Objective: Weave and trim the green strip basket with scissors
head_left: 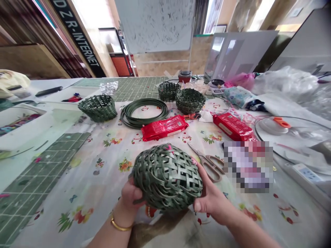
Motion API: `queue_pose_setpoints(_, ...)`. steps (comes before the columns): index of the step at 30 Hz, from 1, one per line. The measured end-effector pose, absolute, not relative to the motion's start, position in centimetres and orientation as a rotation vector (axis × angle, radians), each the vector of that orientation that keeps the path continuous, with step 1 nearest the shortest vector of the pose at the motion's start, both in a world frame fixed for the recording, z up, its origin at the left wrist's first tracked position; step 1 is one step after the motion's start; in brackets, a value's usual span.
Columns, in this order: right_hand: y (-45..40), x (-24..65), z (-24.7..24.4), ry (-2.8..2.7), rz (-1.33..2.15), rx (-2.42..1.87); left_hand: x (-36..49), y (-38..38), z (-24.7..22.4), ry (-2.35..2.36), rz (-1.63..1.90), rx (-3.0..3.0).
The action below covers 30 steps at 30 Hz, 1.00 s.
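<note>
A dark green woven basket [168,177] is held between my two hands just above the patterned tablecloth, its lattice bottom turned up toward me. Small pink bits show on its weave. My left hand [130,193], with a gold bangle on the wrist, grips the basket's left side, fingers partly hidden behind it. On the opposite side my right hand [209,196] is wrapped round the edge, thumb at the lower right. Scissors with brown handles [212,165] lie beside the right hand.
Behind lie a coil of green strip [144,112], two red packets [165,128] and more woven baskets [98,108]. White trays [23,120] stand at the left. A power strip [306,174], cables and plastic bags [287,82] crowd the right side. A blurred-out object [248,167] lies near the scissors.
</note>
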State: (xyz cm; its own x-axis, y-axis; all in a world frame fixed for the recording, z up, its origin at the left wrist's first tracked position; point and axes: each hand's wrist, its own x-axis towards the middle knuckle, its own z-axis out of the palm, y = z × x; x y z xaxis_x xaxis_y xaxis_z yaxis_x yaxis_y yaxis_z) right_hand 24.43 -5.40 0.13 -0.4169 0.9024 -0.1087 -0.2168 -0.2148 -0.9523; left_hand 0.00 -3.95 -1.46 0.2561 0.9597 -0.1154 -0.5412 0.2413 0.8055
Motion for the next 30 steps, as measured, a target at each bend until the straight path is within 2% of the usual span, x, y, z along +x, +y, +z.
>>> queue_pose_setpoints(5,-4.9,25.4,0.4,-1.217,1.416,-0.966,0.8,-2.6,0.9,0.647,0.947,0.816)
queue_pose_setpoints(9,-4.3,26.8,0.8,-1.285,1.257,-0.988,0.2,-1.3,2.3,0.682,1.024,0.784)
queue_pose_setpoints(12,-3.9,27.6,1.0,-1.295,1.275,-0.984,-0.2,-1.1,2.3,0.652,1.102,0.714)
queue_pose_setpoints(20,-3.2,28.0,0.7,-1.283,1.342,-0.802,0.4,-1.2,1.6,0.631,1.020,0.699)
queue_pose_setpoints(30,-2.5,28.2,-0.6,-1.128,1.379,-0.837,0.6,-1.2,0.9,0.582,1.039,0.556)
